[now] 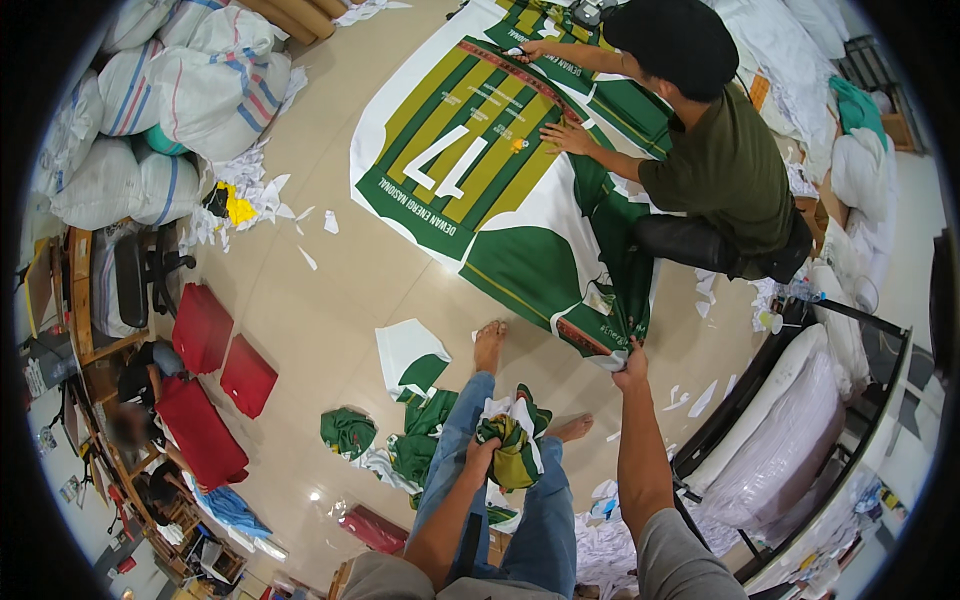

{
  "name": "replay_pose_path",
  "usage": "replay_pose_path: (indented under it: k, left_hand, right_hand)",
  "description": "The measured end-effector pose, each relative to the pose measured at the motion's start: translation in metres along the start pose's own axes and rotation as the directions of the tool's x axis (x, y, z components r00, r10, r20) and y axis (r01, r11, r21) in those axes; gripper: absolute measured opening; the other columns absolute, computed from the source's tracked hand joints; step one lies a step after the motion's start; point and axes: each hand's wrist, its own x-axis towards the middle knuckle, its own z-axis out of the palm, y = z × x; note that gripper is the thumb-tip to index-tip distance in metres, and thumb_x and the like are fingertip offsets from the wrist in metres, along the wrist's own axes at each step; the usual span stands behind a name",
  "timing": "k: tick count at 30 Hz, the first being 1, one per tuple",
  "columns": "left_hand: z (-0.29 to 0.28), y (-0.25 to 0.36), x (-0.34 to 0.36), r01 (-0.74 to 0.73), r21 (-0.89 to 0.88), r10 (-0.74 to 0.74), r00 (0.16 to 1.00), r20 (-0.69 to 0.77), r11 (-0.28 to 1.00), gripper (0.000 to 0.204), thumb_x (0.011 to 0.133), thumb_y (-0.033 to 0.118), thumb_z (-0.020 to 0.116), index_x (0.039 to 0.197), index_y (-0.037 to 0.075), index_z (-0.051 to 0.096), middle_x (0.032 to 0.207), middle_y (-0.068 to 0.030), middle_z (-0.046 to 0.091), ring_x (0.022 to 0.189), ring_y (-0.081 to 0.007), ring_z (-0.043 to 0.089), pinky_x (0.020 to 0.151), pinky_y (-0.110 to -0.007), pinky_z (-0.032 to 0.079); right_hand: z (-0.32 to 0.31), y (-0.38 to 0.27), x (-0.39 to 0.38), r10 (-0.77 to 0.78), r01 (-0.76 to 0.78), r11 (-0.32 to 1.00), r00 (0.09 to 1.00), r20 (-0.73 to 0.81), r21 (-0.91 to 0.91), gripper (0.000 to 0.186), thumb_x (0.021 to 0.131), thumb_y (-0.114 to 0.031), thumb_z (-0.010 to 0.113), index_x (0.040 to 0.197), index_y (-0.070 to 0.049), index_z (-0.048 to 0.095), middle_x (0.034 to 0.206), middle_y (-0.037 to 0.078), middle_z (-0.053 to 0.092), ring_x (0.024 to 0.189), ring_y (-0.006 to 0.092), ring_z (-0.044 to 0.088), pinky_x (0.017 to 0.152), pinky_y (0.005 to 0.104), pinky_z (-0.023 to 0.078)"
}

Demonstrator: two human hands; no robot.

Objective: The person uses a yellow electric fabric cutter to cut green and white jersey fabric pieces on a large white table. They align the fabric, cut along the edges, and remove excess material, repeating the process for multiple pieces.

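Note:
My left hand is closed on a crumpled bundle of green, white and mustard fabric pieces, held over my lap. At the near corner of a large printed fabric sheet, my right hand pinches the edge and pulls it into folds. The sheet lies across the floor, green and mustard striped panels on white. Beyond it a crouching co-worker lays one hand flat on the sheet. Their other hand holds a small dark-handled cutting tool, partly hidden.
Green and white fabric pieces lie beside my left leg. Stuffed white sacks are piled far left, near red bundles. A metal-framed rack with plastic-wrapped rolls stands at right. White scraps litter the floor.

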Motion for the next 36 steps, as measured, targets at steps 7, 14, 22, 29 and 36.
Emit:
replay_pose_path:
  k: [7, 14, 22, 29, 36]
  left_hand:
    - [-0.001, 0.005, -0.001, -0.007, -0.001, 0.007, 1.000, 0.013, 1.000, 0.045, 0.091, 0.008, 0.071, 0.136, 0.003, 0.066, 0.117, -0.0067, 0.073, 0.105, -0.0220, 0.071, 0.094, -0.037, 0.056]
    - [0.004, 0.021, -0.008, -0.035, 0.047, 0.035, 0.999, 0.004, 0.998, 0.045, 0.090, 0.008, 0.072, 0.134, 0.003, 0.067, 0.116, -0.0061, 0.073, 0.104, -0.0216, 0.071, 0.094, -0.036, 0.056]
    - [0.004, 0.046, -0.017, -0.052, 0.117, 0.052, 0.999, -0.004, 0.992, 0.046, 0.089, 0.009, 0.074, 0.134, 0.002, 0.069, 0.115, -0.0070, 0.075, 0.106, -0.0222, 0.072, 0.096, -0.036, 0.056]
    - [-0.004, 0.068, -0.014, -0.102, 0.150, 0.105, 0.994, -0.013, 0.983, 0.047, 0.088, 0.011, 0.075, 0.134, 0.002, 0.069, 0.118, -0.0076, 0.076, 0.106, -0.0224, 0.072, 0.096, -0.036, 0.055]
    - [-0.015, 0.082, 0.001, -0.098, 0.193, 0.094, 0.995, 0.027, 0.976, 0.049, 0.087, 0.013, 0.075, 0.133, 0.001, 0.068, 0.117, -0.0080, 0.076, 0.105, -0.0224, 0.072, 0.096, -0.036, 0.055]
  right_hand:
    - [0.008, 0.004, -0.013, -0.030, 0.029, 0.999, 0.999, -0.027, -0.037, 0.031, 0.115, -0.022, 0.056, 0.145, -0.023, 0.057, 0.137, 0.007, 0.074, 0.121, 0.0338, 0.073, 0.109, 0.0585, 0.058]
    - [0.013, -0.003, -0.028, -0.006, 0.005, 0.998, 1.000, -0.013, -0.062, 0.031, 0.115, -0.024, 0.056, 0.145, -0.015, 0.058, 0.137, 0.011, 0.073, 0.121, 0.0351, 0.073, 0.110, 0.0588, 0.057]
    - [0.024, -0.011, -0.032, -0.058, 0.057, 0.998, 0.998, -0.016, -0.041, 0.033, 0.114, -0.022, 0.058, 0.146, -0.019, 0.058, 0.139, 0.010, 0.072, 0.126, 0.0351, 0.070, 0.111, 0.0586, 0.056]
    - [0.031, -0.008, -0.026, -0.007, 0.007, 1.000, 1.000, -0.024, -0.019, 0.035, 0.113, -0.021, 0.058, 0.148, -0.021, 0.057, 0.140, 0.010, 0.071, 0.127, 0.0352, 0.070, 0.111, 0.0580, 0.056]
    - [0.019, -0.002, -0.026, -0.020, 0.019, 1.000, 1.000, -0.017, -0.006, 0.037, 0.114, -0.022, 0.058, 0.150, -0.014, 0.056, 0.141, 0.012, 0.071, 0.125, 0.0358, 0.071, 0.109, 0.0572, 0.058]
